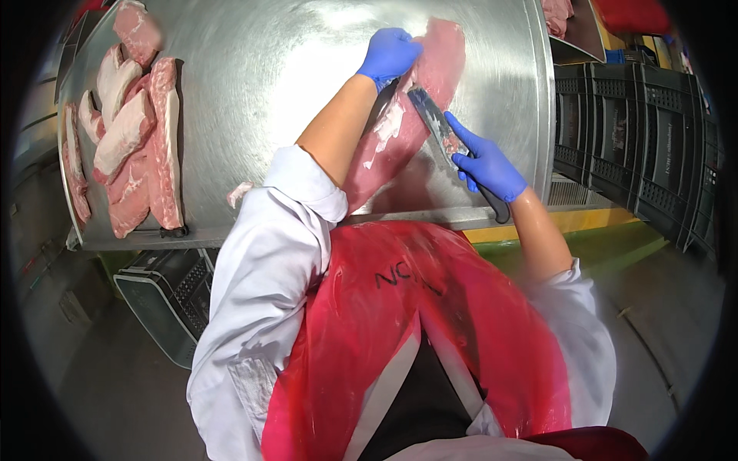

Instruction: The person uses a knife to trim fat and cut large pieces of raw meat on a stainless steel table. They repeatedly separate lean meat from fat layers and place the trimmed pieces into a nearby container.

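Observation:
A long piece of pink meat [438,61] with whitish membrane lies diagonally across the steel table [231,92]. My left hand [390,55], in a blue glove, has its fingers closed at the upper left edge of this piece. My right hand [489,166], also gloved, grips a knife [435,123] by its dark handle; the blade points up and left over the meat, its tip at the membrane near my left hand. A small meat scrap [237,195] lies left of my left forearm.
Several cut meat pieces [127,134] are piled at the table's left end. Stacked black crates [615,138] stand at the right. A grey crate [157,311] sits below the table's left front. More meat [556,17] rests on a tray at upper right.

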Available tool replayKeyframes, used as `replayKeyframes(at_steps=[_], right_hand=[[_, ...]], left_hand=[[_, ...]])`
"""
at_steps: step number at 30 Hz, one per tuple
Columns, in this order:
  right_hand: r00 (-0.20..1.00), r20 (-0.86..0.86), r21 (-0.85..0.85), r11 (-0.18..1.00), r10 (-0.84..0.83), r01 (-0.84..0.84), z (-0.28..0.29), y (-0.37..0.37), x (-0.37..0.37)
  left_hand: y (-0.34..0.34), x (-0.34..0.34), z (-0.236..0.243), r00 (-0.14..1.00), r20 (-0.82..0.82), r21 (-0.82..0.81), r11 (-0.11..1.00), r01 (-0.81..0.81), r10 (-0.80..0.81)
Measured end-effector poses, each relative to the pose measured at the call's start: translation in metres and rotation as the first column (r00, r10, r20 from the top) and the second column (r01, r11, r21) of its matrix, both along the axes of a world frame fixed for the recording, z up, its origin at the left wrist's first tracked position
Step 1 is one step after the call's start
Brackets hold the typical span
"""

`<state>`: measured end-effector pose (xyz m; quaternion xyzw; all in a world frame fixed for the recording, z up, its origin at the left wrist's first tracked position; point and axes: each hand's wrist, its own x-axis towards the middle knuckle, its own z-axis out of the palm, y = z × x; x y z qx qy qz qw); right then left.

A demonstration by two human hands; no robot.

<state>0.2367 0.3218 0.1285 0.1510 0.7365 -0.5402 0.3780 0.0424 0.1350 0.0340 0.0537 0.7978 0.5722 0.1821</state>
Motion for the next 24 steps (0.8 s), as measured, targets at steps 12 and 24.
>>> replayKeyframes(at_steps=[12, 24], right_hand=[[0.995, -0.096, -0.014, 1.000, 0.005, -0.007, -0.032, -0.016, 0.010], [0.991, -0.133, 0.046, 0.999, 0.006, 0.000, -0.030, -0.063, 0.006]], left_hand=[[0.016, -0.008, 0.029, 0.978, 0.013, 0.138, 0.969, 0.206, -0.210], [0.009, 0.010, 0.076, 0.975, 0.106, 0.348, 0.926, 0.147, -0.195]])
